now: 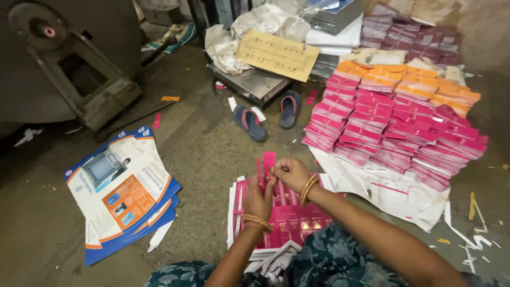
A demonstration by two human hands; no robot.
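My left hand (258, 199) and my right hand (290, 174) meet over a stack of pink printed card sheets (291, 220) lying on the floor in front of me. Both hands pinch a narrow pink card strip (269, 160) that stands up between the fingers. Gold bangles circle both wrists. My lap, in dark patterned cloth, covers the near edge of the stack.
Rows of stacked pink and orange folded cards (396, 122) lie on white paper at the right. A fanned pile of blue and orange printed sheets (122, 191) lies at the left. A pair of slippers (265, 114), a metal tray (255, 85) and a grey machine (64, 58) stand farther off.
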